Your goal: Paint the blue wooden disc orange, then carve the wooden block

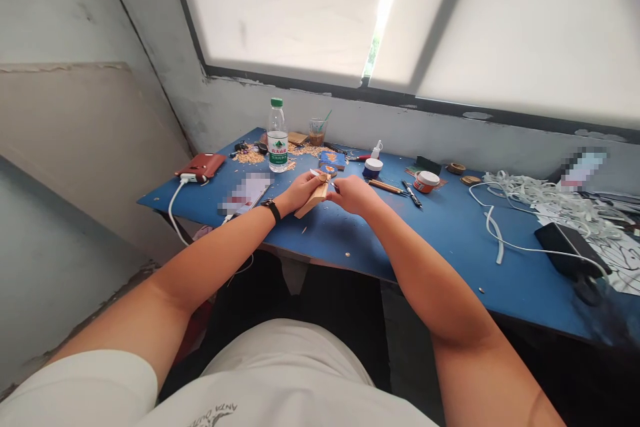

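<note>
My left hand (302, 191), with a black watch on its wrist, is closed around a pale wooden block (315, 199) tilted above the front part of the table. The block's top end looks cut into, with a thin dark line near it. My right hand (352, 193) is closed close against the block's right side. Its fingers grip a small dark carving tool (335, 187), mostly hidden, so its exact kind does not show. Just beyond both hands lie small blue boxes (332, 160) with orange marks.
On the blue table (320, 247) stand a water bottle (278, 137), wood shavings (250, 152), a drink cup (317, 132) and an orange-and-white jar (426, 181). A phone (247, 192) lies left. White cables (525, 200) and a black box (570, 248) crowd the right.
</note>
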`<state>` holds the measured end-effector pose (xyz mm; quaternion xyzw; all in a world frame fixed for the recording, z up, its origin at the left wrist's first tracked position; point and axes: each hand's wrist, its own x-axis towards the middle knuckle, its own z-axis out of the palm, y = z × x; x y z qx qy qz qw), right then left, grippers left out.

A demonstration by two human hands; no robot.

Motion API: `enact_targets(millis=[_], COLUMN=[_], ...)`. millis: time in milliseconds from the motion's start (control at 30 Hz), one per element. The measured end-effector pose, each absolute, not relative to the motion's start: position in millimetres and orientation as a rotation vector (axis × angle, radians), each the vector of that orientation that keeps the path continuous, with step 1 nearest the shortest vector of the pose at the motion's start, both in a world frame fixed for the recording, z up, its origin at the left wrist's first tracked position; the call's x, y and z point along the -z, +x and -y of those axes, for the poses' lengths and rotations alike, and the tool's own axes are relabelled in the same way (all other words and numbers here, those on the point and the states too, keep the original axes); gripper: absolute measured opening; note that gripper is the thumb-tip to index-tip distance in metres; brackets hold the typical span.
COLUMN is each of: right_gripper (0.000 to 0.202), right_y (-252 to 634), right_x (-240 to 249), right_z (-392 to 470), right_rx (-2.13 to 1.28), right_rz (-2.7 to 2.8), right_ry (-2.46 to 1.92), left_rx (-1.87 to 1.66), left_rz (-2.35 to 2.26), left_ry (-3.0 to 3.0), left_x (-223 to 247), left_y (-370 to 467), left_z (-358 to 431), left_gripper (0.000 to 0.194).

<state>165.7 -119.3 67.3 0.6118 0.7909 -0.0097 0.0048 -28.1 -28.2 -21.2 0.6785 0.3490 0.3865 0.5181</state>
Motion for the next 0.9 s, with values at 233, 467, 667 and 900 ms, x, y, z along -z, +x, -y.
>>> enact_targets(millis=[233,467,667,900], right_gripper=[0.036,0.036,0.046,0.043], right_y=[164.7,164.0,171.6,168.2], right_x=[-70.1,-69.8,-68.3,-67.3], right_z=[121.6,120.7,122.7,128.7], right_rx=[0.016,0.017,-0.030,0.043], right_rz=[-2.478,-2.468,-2.554,-2.630], right_ry=[1.901,1.881,1.788,1.705], left_rx=[-0.970,-1.031,-0.991,-0.895], left_rz=[-0.846,-0.886,-0.795,-0.737], left_ry=[1.645,1.627,1.644,1.692], left_x=[22.7,25.6,28.3,25.6], left_y=[-28.4,-27.2,-24.8,-26.4], left_z=[27.3,25.1,26.3,27.8], left_gripper=[0.049,0.045,0.054,0.044])
